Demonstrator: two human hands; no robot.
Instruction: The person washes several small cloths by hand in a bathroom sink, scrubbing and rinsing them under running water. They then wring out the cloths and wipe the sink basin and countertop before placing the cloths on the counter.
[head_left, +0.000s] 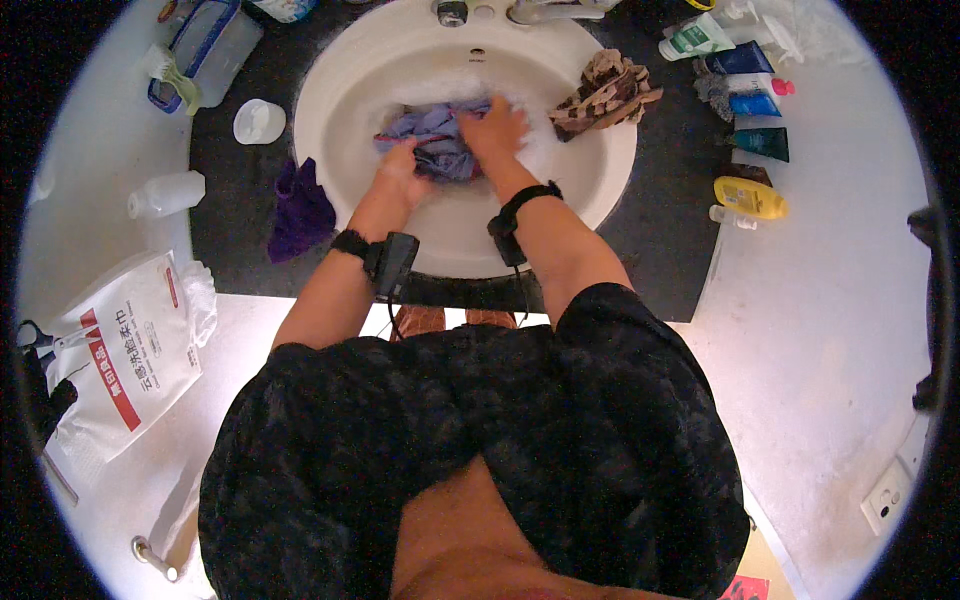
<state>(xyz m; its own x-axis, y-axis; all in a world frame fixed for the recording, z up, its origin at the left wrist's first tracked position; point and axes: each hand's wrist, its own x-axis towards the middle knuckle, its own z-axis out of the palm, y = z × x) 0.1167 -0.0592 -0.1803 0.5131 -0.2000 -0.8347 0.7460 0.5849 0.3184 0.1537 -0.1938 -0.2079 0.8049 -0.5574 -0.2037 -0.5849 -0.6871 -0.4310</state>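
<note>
In the white washbasin (450, 240) lies a wet blue-grey cloth (435, 127) with dark red edging, bunched up amid whitish suds. My left hand (403, 176) grips its near left edge, the fingers closed on the fabric. Over the cloth's right side is my right hand (495, 131), blurred, its fingers partly spread; whether it grips the fabric is unclear. A brown patterned cloth (606, 94) lies crumpled over the basin's right rim. Left of the basin, a dark purple cloth (300, 210) rests on the black countertop (240, 259).
The faucet (559, 11) is at the basin's back. A white round tub (259, 121), a white bottle (166, 194) and a clear plastic container (225, 60) stand left. Along the right edge are several tubes and a yellow bottle (750, 197). A white tissue pack (127, 352) hangs lower left.
</note>
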